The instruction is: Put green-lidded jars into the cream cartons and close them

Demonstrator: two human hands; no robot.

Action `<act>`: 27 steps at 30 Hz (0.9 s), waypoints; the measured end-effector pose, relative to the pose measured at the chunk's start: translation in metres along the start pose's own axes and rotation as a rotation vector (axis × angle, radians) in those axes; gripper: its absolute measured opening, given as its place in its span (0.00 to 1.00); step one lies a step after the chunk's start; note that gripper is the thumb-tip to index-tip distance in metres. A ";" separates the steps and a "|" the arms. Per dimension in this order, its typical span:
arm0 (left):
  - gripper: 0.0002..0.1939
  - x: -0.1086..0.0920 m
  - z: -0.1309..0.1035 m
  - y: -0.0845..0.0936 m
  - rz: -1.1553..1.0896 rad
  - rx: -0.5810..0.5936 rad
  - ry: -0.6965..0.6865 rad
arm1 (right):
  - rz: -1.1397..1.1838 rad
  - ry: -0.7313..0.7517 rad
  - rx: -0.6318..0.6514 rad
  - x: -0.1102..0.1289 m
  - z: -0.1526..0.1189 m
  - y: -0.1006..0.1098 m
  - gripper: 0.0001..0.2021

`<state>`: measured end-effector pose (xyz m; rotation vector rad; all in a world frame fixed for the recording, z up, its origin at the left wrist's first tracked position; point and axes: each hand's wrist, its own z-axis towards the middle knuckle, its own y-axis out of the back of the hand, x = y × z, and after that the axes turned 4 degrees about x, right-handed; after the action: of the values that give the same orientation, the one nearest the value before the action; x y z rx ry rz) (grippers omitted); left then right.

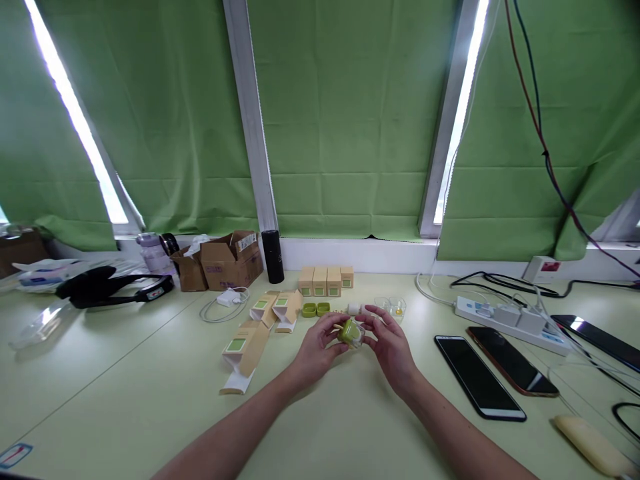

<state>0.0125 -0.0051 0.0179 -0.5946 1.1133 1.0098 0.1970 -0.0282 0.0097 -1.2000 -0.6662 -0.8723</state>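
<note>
Between the left hand [316, 348] and right hand [393, 347], a small green-and-clear container [352, 333] sits gripped from both sides above the tabletop [345, 427]. Neither hand is clearly nearer; its long axis is unclear.

Pale table [125, 400]; standing cartons [320, 283], opened cartons [253, 347], green cups [309, 310] mid-table; brown box [233, 265] left; phones [477, 377], power strip [510, 325] right.

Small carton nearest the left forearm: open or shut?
Open: the carton lies with a white-lined flap sticking out at its near end.
</note>
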 end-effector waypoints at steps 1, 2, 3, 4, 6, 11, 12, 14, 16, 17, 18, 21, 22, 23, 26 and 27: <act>0.23 0.000 0.000 0.000 0.001 0.002 -0.008 | -0.002 0.003 -0.031 0.000 0.001 0.002 0.23; 0.23 0.000 0.000 0.001 0.004 0.004 -0.013 | -0.009 0.003 -0.063 0.000 0.003 0.004 0.23; 0.23 0.001 0.000 0.001 0.009 0.003 -0.018 | -0.019 0.000 -0.096 -0.001 0.004 0.007 0.23; 0.23 0.001 0.000 0.001 0.021 0.003 -0.023 | -0.031 -0.004 -0.125 -0.002 0.006 0.009 0.22; 0.23 0.000 0.000 0.002 0.064 0.004 -0.038 | -0.057 -0.015 -0.172 -0.004 0.008 0.013 0.22; 0.24 -0.005 -0.004 0.003 0.288 0.029 -0.077 | -0.118 -0.041 -0.255 -0.010 0.012 0.020 0.21; 0.24 -0.006 -0.004 0.003 0.333 0.036 -0.076 | -0.126 -0.046 -0.263 -0.011 0.013 0.022 0.21; 0.25 -0.006 -0.006 0.003 0.400 0.043 -0.066 | -0.147 -0.056 -0.273 -0.013 0.014 0.024 0.21; 0.25 -0.005 -0.007 0.003 0.457 0.053 -0.056 | -0.173 -0.067 -0.284 -0.015 0.016 0.026 0.21; 0.24 -0.004 -0.007 0.004 0.489 0.061 -0.053 | -0.185 -0.071 -0.291 -0.016 0.016 0.027 0.21; 0.24 -0.003 -0.007 0.004 0.524 0.070 -0.050 | -0.194 -0.075 -0.297 -0.017 0.016 0.028 0.22; 0.23 0.000 -0.008 0.004 0.625 0.112 -0.033 | -0.210 -0.084 -0.302 -0.020 0.017 0.028 0.21; 0.23 0.000 -0.009 0.004 0.649 0.124 -0.025 | -0.216 -0.086 -0.302 -0.020 0.017 0.028 0.21; 0.22 0.001 -0.009 0.004 0.669 0.136 -0.018 | -0.222 -0.088 -0.301 -0.020 0.017 0.027 0.21; 0.22 0.002 -0.010 0.003 0.715 0.154 0.001 | -0.240 -0.096 -0.290 -0.020 0.017 0.027 0.20; 0.22 0.002 -0.010 0.003 0.726 0.157 0.006 | -0.245 -0.100 -0.286 -0.020 0.017 0.027 0.20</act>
<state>0.0052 -0.0111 0.0128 -0.0476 1.4373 1.5148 0.2095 -0.0043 -0.0160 -1.4449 -0.7996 -1.1466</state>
